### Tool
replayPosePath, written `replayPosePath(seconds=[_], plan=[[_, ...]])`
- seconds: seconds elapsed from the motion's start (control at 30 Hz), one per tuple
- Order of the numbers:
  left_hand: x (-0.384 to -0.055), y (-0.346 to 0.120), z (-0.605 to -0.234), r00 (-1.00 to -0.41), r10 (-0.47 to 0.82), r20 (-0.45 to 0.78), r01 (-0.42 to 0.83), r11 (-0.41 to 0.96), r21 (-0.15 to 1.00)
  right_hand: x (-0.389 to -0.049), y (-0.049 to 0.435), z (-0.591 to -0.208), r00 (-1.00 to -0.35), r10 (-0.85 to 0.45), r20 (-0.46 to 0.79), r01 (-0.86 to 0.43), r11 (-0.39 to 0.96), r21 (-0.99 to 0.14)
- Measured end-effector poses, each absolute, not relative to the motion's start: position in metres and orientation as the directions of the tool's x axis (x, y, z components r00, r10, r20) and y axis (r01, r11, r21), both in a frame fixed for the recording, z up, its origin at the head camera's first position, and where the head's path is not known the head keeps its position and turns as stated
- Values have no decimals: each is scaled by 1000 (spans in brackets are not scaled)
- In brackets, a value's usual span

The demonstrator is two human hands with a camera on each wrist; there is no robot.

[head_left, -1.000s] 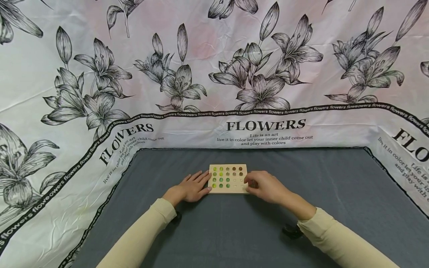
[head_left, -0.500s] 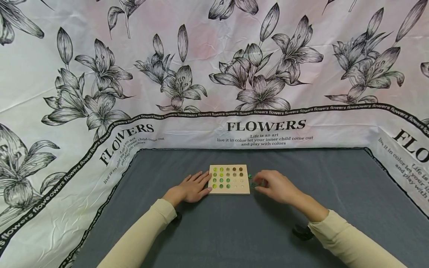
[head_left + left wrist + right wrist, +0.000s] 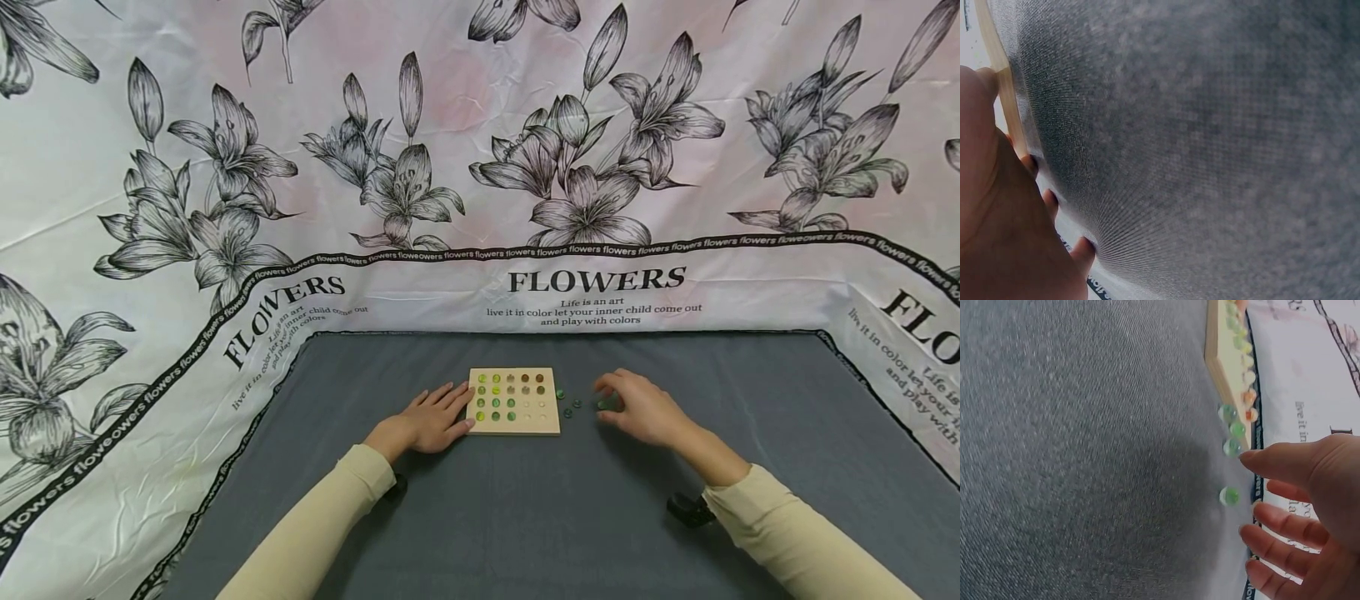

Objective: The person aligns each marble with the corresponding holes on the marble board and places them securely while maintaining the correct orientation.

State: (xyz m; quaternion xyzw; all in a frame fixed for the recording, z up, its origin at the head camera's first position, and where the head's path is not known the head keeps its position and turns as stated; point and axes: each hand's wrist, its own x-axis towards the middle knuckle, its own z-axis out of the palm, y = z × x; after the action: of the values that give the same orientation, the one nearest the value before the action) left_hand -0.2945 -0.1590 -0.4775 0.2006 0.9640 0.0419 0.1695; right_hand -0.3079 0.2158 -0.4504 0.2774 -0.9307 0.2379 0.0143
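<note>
A pale wooden board (image 3: pixel 517 426) lies on the grey cloth, with yellow, green and brown glass marbles in its round hollows. Several hollows at its near right are bare. My left hand (image 3: pixel 432 418) rests flat against the board's left side, fingers spread; its thumb touches the wood edge (image 3: pixel 1013 115) in the left wrist view. Just right of the board sit loose green marbles (image 3: pixel 577 403). My right hand (image 3: pixel 645 408) hovers beyond them, fingers loosely bent and apart. Another green marble (image 3: pixel 1229 495) lies near its thumb and fingertips, with nothing held in the hand.
Grey cloth (image 3: pixel 525 517) covers the table around the board. A white cloth with printed flowers and lettering (image 3: pixel 596 281) borders the table's far edge and sides. A black wrist-worn device (image 3: pixel 690 510) shows under the right sleeve.
My right hand has moved right, away from the board's edge. Green marbles now show on the cloth where it was, one still by its fingers. The left hand has stayed put.
</note>
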Motion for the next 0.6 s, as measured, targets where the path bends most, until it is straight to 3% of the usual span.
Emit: replayPosePath(seconds=[0.6], plan=[[-300, -161, -484, -864, 393, -315, 369, 919, 135, -325, 218, -458, -814, -569, 115, -539, 668, -514]])
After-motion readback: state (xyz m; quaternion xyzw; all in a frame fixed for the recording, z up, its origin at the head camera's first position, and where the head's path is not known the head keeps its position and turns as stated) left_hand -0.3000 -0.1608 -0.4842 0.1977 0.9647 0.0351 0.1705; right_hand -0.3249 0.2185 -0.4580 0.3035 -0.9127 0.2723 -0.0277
